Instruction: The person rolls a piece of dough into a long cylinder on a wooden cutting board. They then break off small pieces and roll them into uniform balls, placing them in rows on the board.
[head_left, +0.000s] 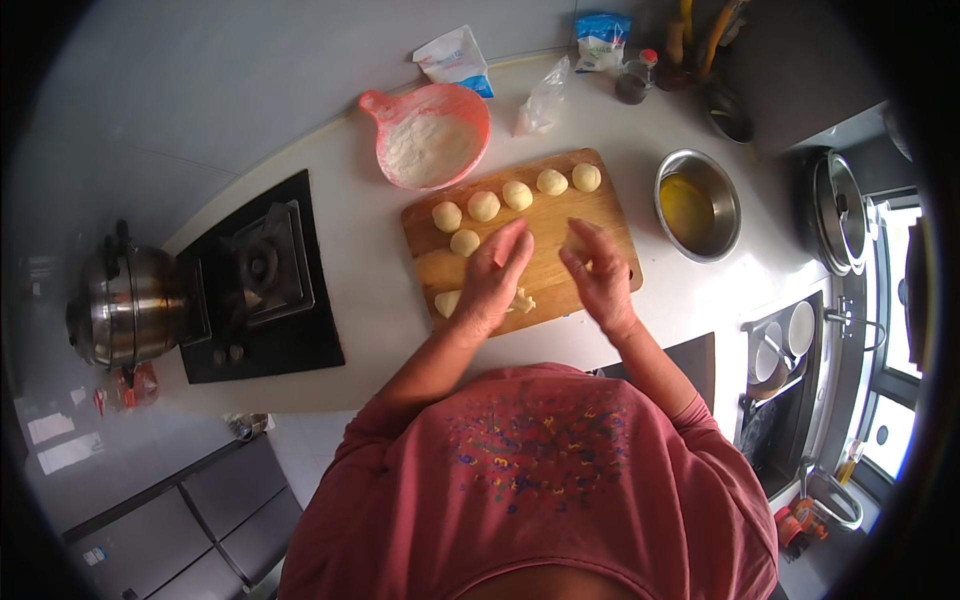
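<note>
Above the wooden cutting board (547, 247) my two hands are held apart. My left hand (496, 274) is over the board's left half with nothing seen between its curved fingers and thumb. My right hand (600, 274) is blurred over the right half; something pale shows near its fingers, and I cannot tell whether it is held. Several round dough balls (517, 196) form a row along the far edge, with another ball (465, 242) below the row at left. A larger dough piece (448, 303) lies partly hidden by my left hand, beside a ragged dough end (523, 301).
A red bowl of flour (431, 146) stands behind the board's left side. To the right is a steel bowl with yellow liquid (686, 206). A gas hob (262, 277) and steel pot (131, 304) are at left, a sink (772, 427) at right. Bags and a sauce bottle (634, 84) stand behind.
</note>
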